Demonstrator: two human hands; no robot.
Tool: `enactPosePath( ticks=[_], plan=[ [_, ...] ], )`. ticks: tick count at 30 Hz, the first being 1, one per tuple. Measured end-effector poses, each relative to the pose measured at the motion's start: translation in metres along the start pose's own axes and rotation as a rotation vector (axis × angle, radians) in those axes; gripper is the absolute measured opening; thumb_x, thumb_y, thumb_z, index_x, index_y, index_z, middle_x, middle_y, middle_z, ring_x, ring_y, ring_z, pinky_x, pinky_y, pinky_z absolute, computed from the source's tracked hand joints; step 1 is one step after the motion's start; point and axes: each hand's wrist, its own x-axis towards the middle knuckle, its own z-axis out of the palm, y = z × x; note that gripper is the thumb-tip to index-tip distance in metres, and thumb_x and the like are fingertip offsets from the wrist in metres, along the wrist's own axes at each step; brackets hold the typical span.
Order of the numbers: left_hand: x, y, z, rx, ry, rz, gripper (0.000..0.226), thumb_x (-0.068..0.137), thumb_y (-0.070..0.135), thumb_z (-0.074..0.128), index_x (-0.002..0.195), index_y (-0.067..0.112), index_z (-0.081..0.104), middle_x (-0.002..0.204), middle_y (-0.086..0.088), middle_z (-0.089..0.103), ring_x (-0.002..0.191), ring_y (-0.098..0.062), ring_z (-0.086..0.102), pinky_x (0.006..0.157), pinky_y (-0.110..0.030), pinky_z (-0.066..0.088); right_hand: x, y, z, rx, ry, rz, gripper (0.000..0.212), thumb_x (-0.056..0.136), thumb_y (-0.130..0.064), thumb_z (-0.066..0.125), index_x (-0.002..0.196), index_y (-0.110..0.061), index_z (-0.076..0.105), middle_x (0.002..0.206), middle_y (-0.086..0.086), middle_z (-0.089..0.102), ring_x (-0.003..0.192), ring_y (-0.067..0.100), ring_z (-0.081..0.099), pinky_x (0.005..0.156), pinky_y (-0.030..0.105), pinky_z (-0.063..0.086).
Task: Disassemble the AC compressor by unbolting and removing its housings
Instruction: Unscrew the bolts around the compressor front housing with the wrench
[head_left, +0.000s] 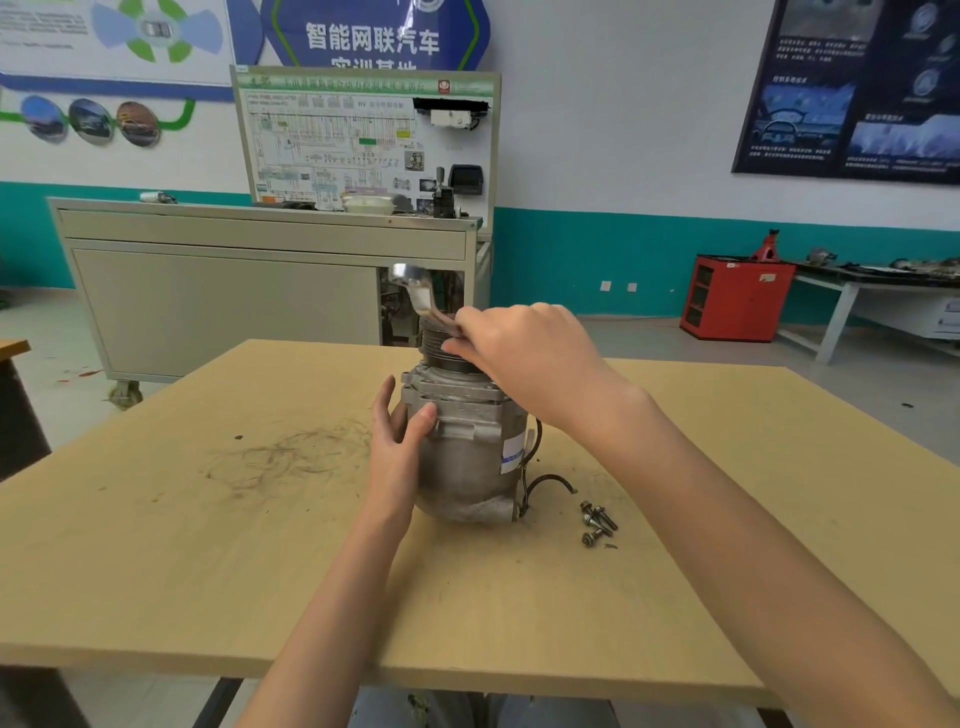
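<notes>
With the left hand (399, 441) pressing straight-fingered against the compressor (467, 457) to brace it, the right hand (519, 353), clenched round the wrench (415, 291), should pull level and steadily to avoid slipping.

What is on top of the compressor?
A ribbed black pulley. The right hand, holding a wrench, covers the pulley's top, so whatever sits there is hidden.
</notes>
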Motion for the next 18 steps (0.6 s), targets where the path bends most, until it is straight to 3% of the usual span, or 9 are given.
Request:
enactPosePath(
  ticks=[3, 6, 8, 10, 12, 15, 18],
  plan=[
    [0.000, -0.001, 0.001, -0.004, 0.018, -0.001, 0.056, 0.096, 0.023, 0.055, 0.146, 0.030, 0.031, 0.116, 0.020, 0.058, 0.096, 0.017, 0.059, 0.073, -0.002, 0.045, -0.003, -0.007, 0.000, -0.053, 0.119, 0.000, 0.021, 0.085, -0.025, 0.068, 0.076, -0.007, 0.064, 0.055, 0.005, 0.062, 0.041, 0.025, 0.058, 0.040, 0.022, 0.035],
    [-0.002, -0.001, 0.001, 0.041, 0.038, 0.010, 0.058, 0.095, 0.029, 0.056, 0.147, 0.029, 0.030, 0.118, 0.023, 0.053, 0.094, 0.024, 0.052, 0.073, 0.001, 0.040, -0.011, -0.026, 0.008, -0.308, 0.045, -0.033, 0.011, 0.083, -0.029, 0.065, 0.077, -0.020, 0.066, 0.059, -0.006, 0.062, 0.045, 0.010, 0.060, 0.037, 0.020, 0.039],
    [-0.002, 0.000, 0.000, 0.058, 0.040, -0.002, 0.060, 0.094, 0.032, 0.057, 0.148, 0.030, 0.030, 0.122, 0.019, 0.052, 0.096, 0.023, 0.049, 0.075, -0.001, 0.038, -0.016, -0.029, 0.011, -0.261, 0.093, -0.016, 0.009, 0.085, -0.020, 0.062, 0.079, -0.015, 0.066, 0.061, -0.001, 0.062, 0.046, 0.012, 0.061, 0.037, 0.021, 0.041],
    [-0.001, 0.000, 0.000, 0.031, 0.023, -0.011, 0.058, 0.094, 0.029, 0.056, 0.147, 0.031, 0.031, 0.125, 0.013, 0.056, 0.103, 0.016, 0.054, 0.077, -0.003, 0.044, -0.024, -0.019, 0.014, -0.027, 0.212, 0.004, 0.014, 0.087, -0.015, 0.060, 0.080, -0.005, 0.066, 0.063, 0.006, 0.064, 0.048, 0.019, 0.061, 0.039, 0.025, 0.045],
    [-0.001, 0.000, -0.001, 0.021, 0.009, -0.021, 0.059, 0.094, 0.028, 0.056, 0.147, 0.032, 0.031, 0.130, 0.005, 0.056, 0.110, 0.007, 0.055, 0.079, -0.007, 0.047, -0.040, -0.003, 0.018, 0.324, 0.309, 0.139, 0.024, 0.090, -0.018, 0.054, 0.084, 0.000, 0.067, 0.072, 0.010, 0.068, 0.058, 0.021, 0.066, 0.049, 0.031, 0.054],
    [-0.001, 0.001, -0.003, 0.009, -0.003, -0.027, 0.061, 0.093, 0.030, 0.057, 0.147, 0.034, 0.030, 0.132, 0.005, 0.053, 0.111, 0.006, 0.052, 0.076, -0.006, 0.046, -0.067, 0.015, 0.027, 1.149, 0.317, 0.605, 0.022, 0.096, -0.005, 0.045, 0.090, -0.007, 0.067, 0.092, 0.006, 0.072, 0.081, 0.019, 0.071, 0.068, 0.030, 0.058],
    [-0.002, 0.003, -0.002, 0.002, -0.008, -0.027, 0.063, 0.090, 0.031, 0.059, 0.147, 0.034, 0.031, 0.127, 0.009, 0.054, 0.107, 0.010, 0.053, 0.074, -0.003, 0.046, -0.071, 0.034, 0.045, 1.745, 0.269, 0.896, 0.035, 0.099, -0.004, 0.034, 0.086, -0.007, 0.066, 0.095, 0.010, 0.073, 0.080, 0.024, 0.071, 0.064, 0.026, 0.056]
  ],
)
